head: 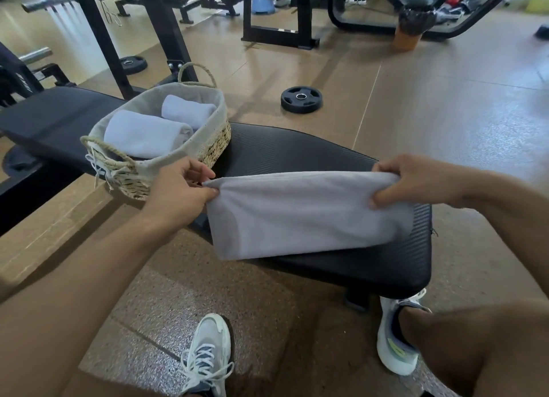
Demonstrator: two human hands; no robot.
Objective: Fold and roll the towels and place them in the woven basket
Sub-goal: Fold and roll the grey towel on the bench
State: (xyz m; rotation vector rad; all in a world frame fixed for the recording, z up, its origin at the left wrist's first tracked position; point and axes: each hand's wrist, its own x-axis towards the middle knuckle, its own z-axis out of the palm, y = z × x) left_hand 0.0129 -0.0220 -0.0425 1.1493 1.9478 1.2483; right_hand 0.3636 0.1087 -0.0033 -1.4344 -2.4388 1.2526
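1. Towel [303, 215] looked soft, light and limp to us, so its two upper corners seemed the best hold; it hung folded over the black bench pad [341, 266].
2. We pinched one corner with our left hand [181, 185] and clutched the other with our right hand [416, 180], both forearms reaching forward, held apart.
3. Just beside the left hand stood the woven basket [208, 147] with two rolled towels [142, 133].

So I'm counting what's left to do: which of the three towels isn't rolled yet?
The towel held over the bench, pinched by left hand and right hand. The other two lie rolled in the basket.
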